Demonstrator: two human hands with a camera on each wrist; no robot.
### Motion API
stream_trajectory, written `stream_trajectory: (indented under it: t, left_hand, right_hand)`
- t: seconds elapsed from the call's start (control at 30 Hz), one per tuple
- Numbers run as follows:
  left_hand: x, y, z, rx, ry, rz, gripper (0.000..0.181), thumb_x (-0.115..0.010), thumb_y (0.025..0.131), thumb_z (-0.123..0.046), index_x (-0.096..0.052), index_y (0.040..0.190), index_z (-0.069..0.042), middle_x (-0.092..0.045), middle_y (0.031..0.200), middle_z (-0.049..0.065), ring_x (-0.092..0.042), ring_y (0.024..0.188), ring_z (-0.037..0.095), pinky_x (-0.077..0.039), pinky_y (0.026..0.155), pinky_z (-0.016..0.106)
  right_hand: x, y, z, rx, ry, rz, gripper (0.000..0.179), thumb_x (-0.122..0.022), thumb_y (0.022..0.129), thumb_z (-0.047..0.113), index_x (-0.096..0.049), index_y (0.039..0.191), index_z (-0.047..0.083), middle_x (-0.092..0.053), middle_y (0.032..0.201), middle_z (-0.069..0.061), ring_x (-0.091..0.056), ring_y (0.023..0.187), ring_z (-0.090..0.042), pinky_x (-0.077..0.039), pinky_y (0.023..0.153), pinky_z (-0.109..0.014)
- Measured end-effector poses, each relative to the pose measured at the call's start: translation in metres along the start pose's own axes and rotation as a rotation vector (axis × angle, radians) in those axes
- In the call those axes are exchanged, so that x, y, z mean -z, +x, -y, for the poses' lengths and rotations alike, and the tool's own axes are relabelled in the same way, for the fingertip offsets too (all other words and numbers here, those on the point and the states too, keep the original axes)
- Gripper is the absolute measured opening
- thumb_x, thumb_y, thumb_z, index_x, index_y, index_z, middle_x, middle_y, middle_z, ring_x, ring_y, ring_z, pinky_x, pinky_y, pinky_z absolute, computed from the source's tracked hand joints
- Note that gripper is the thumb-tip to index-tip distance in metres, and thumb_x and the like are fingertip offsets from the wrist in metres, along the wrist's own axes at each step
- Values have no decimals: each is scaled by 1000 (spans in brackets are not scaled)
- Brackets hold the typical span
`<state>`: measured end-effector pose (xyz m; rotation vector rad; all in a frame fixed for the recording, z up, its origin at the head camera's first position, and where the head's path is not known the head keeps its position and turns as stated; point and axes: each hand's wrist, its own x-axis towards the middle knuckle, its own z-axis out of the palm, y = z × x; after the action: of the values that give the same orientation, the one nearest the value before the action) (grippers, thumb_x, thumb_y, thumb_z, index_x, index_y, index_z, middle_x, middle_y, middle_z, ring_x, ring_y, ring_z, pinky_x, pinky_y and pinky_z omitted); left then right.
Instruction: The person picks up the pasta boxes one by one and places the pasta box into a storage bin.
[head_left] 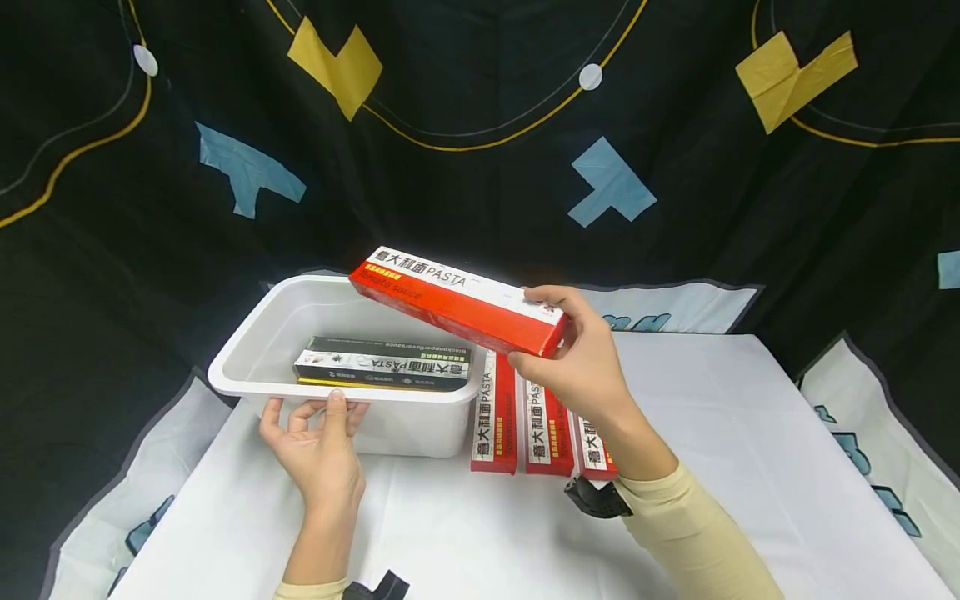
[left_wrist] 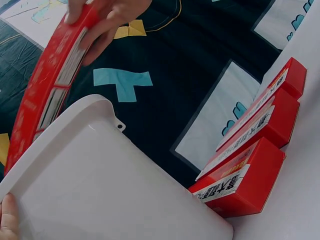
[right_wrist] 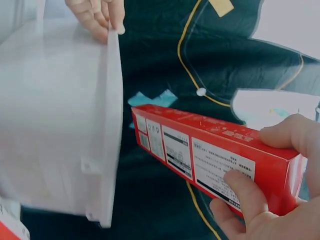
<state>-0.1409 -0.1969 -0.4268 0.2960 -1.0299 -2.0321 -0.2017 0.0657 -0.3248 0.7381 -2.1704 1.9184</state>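
One red box [head_left: 450, 304] hangs tilted above the bin [head_left: 420, 429], the right hand's grip [head_left: 581, 358] closed round its end; the left hand [head_left: 318, 446] pinches the rim [head_left: 420, 395] — hold that steady and level the box.

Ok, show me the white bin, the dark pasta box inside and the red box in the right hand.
White bin [head_left: 412, 428]: head view, front wall.
Dark pasta box [head_left: 390, 364]: head view, white lettered strip.
Red box [head_left: 457, 303]: head view, long red face.
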Motion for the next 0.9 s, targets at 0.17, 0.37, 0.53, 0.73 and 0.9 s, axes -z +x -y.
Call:
stream_trajectory:
  t: [0.17,0.37,0.53,0.73,0.9]
  left_hand:
    - [1,0,-1,6,9,-2,74,-67,89,3,-17,141,-17,-44,116,18,-67,84,27,-62,80,39]
    - [2,2,-1,-2,-28,-2,75,-68,88,4,-19,140,-16,-44,116,20,-67,84,27,-62,79,40]
    - [1,1,1,-2,-44,0,76,-68,88,5,-18,140,-16,-44,116,20,-67,85,28,-62,78,40]
    - [0,1,3,-16,-72,2,76,-68,87,6,-19,140,-15,-44,115,21,-66,85,29,-62,77,41]
    - [0,1,3,-22,-67,-13,74,-68,87,6,-20,140,-14,-45,113,20,-66,86,30,-62,76,42]
  right_hand:
    - [-26,12,-7,-76,-4,104,59,-78,77,3,-53,128,19,-50,131,1,-54,113,-25,-63,82,-39]
    - [-52,23,-19,-190,-59,252,55,-81,74,14,-56,121,29,-55,123,4,-55,109,-23,-64,76,-35]
    - [-68,28,-30,-238,-107,316,54,-81,74,15,-56,120,27,-57,119,3,-55,107,-22,-64,75,-33]
    - [-82,39,-34,-259,-144,380,53,-81,72,14,-57,118,23,-59,113,2,-59,100,-22,-63,73,-31]
    - [-91,52,-35,-252,-205,456,59,-81,71,12,-56,125,16,-62,106,1,-62,90,-20,-62,72,-29]
